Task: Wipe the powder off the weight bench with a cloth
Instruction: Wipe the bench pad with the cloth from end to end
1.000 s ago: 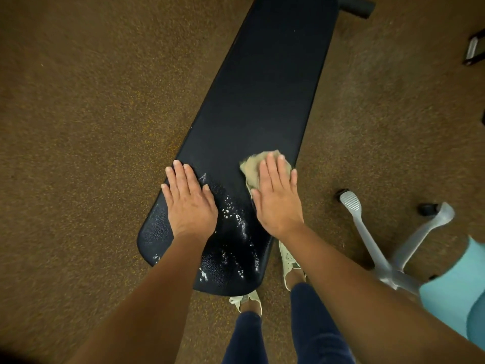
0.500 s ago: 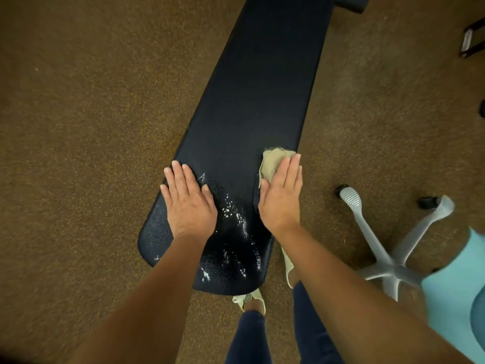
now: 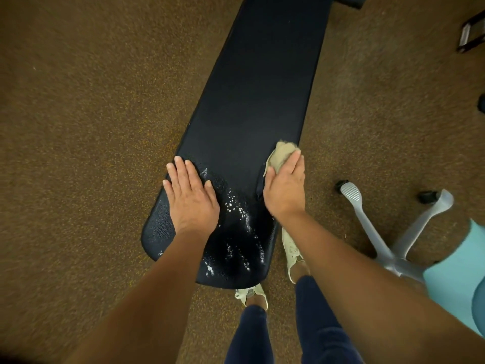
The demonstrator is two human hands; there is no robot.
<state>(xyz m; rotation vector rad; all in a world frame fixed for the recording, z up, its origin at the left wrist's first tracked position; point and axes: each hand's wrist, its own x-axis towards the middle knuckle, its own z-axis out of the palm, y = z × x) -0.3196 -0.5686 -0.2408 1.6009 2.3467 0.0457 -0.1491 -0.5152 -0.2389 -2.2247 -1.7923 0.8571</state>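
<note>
- Powder lies as white specks and streaks on the near end of the weight bench, mostly in the strip between the two hands and on toward the rounded near edge.
- The weight bench has a long black pad that runs from near centre to the far right, over brown carpet. Its far stretch looks plain and dark.
- The left hand lies flat on the pad by the left edge, palm down, fingers straight and close together, holding nothing. It sits just left of the powder.
- The right hand rests palm down at the right edge of the pad, fingers straight, pressing the cloth onto the bench.
- The cloth is tan and crumpled. A bunch of it shows beyond and left of the fingertips, right at the bench's right edge; the rest is hidden under the hand.
- Both forearms are bare and reach in from the near side.
- Two pale shoes stand on the carpet at the near end of the bench — one just beside its right edge, the other showing from under the near edge — with navy trouser legs above them.
- An office chair base, grey with dark casters, stands to the right, well apart from the bench, and a teal seat covers its near right part.
</note>
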